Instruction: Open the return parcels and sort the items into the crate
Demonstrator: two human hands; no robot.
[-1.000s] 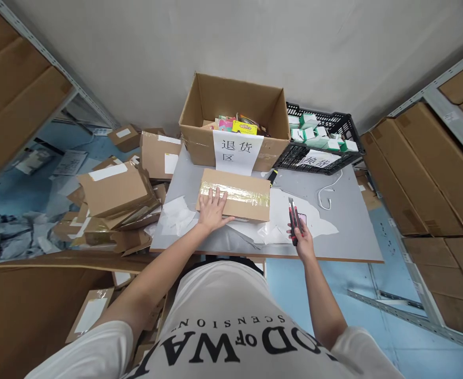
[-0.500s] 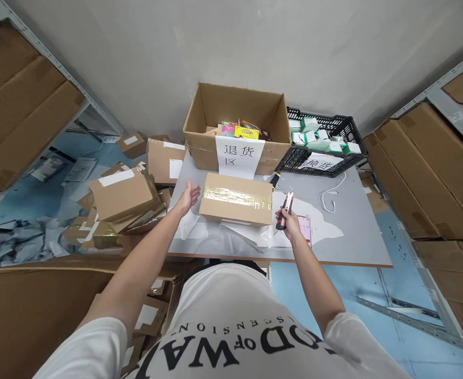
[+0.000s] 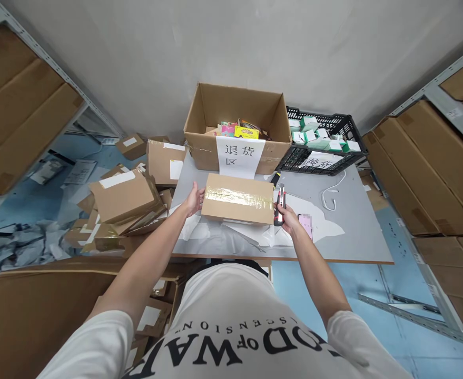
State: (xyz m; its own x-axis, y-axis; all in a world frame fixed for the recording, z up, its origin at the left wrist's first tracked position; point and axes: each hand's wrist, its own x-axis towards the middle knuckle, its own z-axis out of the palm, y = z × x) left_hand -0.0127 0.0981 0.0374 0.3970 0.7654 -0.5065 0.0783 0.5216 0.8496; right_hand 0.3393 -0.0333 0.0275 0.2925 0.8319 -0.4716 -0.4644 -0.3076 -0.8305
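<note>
A flat cardboard box (image 3: pixel 237 200) sealed with clear tape lies on the grey table (image 3: pixel 353 231). My left hand (image 3: pixel 194 199) presses flat against the box's left end with its fingers apart. My right hand (image 3: pixel 287 217) grips a red and black utility knife (image 3: pixel 281 204), held upright right beside the box's right end. Crumpled white paper (image 3: pixel 231 236) lies under and in front of the box.
Behind the box stands a large open carton (image 3: pixel 237 126) with a paper sign (image 3: pixel 239 155). A black crate (image 3: pixel 321 141) of small white boxes sits to its right. A white cable (image 3: pixel 332 191) and a pink phone (image 3: pixel 305 222) lie on the table. Loose cartons (image 3: pixel 122 197) pile up at the left; shelves flank both sides.
My left hand left the top of the box, swung out to the left and came back against its left end. My right hand brought the knife from the table's front up to the box's right end.
</note>
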